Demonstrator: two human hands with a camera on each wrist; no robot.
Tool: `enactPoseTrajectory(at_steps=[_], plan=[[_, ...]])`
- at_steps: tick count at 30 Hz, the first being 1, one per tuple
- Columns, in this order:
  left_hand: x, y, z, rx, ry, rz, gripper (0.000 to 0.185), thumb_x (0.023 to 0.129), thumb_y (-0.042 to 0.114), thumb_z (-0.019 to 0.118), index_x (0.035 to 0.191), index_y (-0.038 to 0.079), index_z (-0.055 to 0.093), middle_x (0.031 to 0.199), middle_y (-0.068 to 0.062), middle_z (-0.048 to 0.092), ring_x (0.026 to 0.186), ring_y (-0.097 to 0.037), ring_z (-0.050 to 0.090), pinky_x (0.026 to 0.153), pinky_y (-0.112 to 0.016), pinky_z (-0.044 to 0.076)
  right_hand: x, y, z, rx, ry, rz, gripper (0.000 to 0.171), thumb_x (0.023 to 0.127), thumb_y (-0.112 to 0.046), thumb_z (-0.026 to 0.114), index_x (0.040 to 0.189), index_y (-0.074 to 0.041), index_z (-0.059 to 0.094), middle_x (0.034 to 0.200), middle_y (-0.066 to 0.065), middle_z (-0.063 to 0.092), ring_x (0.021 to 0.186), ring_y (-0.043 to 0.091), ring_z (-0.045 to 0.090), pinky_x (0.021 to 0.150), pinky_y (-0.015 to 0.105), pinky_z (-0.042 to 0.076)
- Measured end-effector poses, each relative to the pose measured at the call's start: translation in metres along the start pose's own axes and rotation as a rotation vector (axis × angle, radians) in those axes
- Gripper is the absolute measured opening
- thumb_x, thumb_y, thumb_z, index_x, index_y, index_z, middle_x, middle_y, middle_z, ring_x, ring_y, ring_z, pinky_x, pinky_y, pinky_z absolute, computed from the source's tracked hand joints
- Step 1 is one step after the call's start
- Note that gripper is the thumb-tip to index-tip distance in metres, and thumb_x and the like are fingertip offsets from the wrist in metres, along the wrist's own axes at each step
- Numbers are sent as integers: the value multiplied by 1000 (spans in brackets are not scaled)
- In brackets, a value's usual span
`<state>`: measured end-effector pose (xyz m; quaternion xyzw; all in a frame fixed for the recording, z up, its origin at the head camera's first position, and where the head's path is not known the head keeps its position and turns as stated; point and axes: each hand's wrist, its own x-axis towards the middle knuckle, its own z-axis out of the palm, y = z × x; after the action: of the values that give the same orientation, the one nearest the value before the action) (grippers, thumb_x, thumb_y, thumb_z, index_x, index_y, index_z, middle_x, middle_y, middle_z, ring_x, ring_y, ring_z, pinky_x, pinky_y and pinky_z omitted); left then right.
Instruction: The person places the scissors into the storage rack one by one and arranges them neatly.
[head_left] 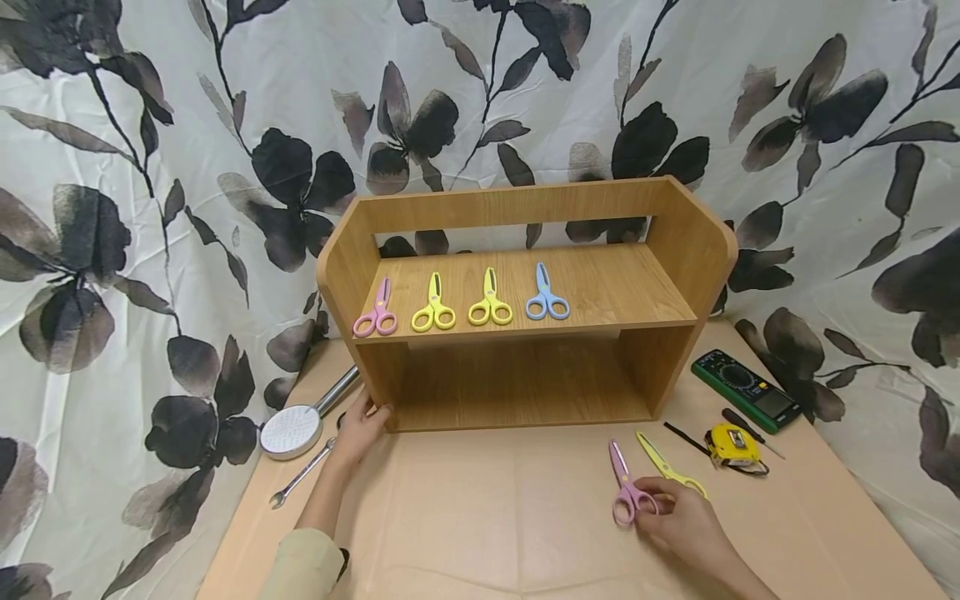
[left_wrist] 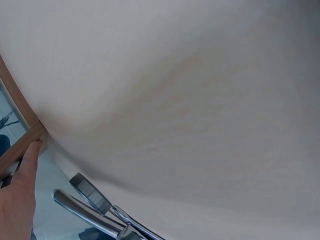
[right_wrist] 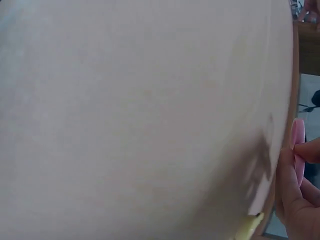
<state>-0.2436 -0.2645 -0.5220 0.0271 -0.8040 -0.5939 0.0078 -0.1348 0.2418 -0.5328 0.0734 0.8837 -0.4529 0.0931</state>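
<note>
**Scissors count at the wooden shelf unit**

Visibility: both wrist views are mostly filled by pale, blurred surface. The left wrist view shows only a fingertip against a wood edge and part of a chrome handle. The right wrist view shows fingertips (right_wrist: 292, 165) on a sliver of pink; little else is legible.

Count, from the head view: six pairs of scissors. Four lie in a row on the upper board of the shelf unit (head_left: 690, 242): one pink, two yellow, one blue. Two lie on the counter (head_left: 480, 508) in front of the unit's right end: the pink scissors (head_left: 625, 483) and the yellow scissors (head_left: 667, 468) just beside them.

Right hand (head_left: 686, 521): fingers curled onto the pink scissors' handle loops; blades point toward the unit.

Left hand (head_left: 362, 429): fingers curled against the unit's lower left front corner.

Left of the unit: one shower head (head_left: 292, 429), one wrench (head_left: 300, 477). Right of it: one multimeter (head_left: 746, 390), one tape measure (head_left: 731, 446).
</note>
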Motion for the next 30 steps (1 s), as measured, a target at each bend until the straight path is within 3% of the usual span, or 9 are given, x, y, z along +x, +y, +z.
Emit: enactPoseTrajectory(at_steps=[4, 11, 17, 25, 30], plan=[[0, 1, 0, 3, 0, 3, 68, 104, 6, 54, 166, 14, 26, 163, -26, 37, 146, -41, 43, 112, -51, 48, -9, -14, -12, 38, -17, 22, 51, 81, -7, 82, 131, -10, 70, 120, 13, 70, 93, 16, 66, 70, 21, 55], [-1, 1, -2, -5, 0, 8, 68, 104, 5, 53, 166, 16, 26, 164, -25, 36, 145, -42, 44, 112, -52, 47, -23, -56, -38, 69, 6, -203, 45, 84, -5, 82, 127, -6, 71, 127, 20, 67, 98, 17, 69, 72, 22, 60], [1, -1, -1, 6, -1, 4, 68, 105, 6, 53, 166, 16, 25, 164, -25, 36, 145, -42, 44, 110, -49, 48, -30, -101, -63, 121, -16, -304, 44, 87, -7, 80, 129, -8, 69, 126, 15, 66, 95, 7, 70, 70, 27, 61], [0, 1, -1, 36, 3, 13, 68, 105, 7, 53, 166, 14, 24, 164, -25, 36, 149, -42, 39, 113, -50, 46, -19, -150, -80, -3, 65, -518, 40, 87, -3, 78, 125, -11, 71, 111, 7, 70, 93, 10, 69, 75, 21, 61], [-2, 2, -1, 57, 16, -5, 68, 104, 12, 55, 166, 15, 26, 163, -25, 39, 149, -44, 38, 113, -54, 47, 1, -177, -93, -42, 82, -532, 41, 91, -9, 77, 131, -8, 68, 119, 13, 70, 95, 18, 67, 73, 18, 58]])
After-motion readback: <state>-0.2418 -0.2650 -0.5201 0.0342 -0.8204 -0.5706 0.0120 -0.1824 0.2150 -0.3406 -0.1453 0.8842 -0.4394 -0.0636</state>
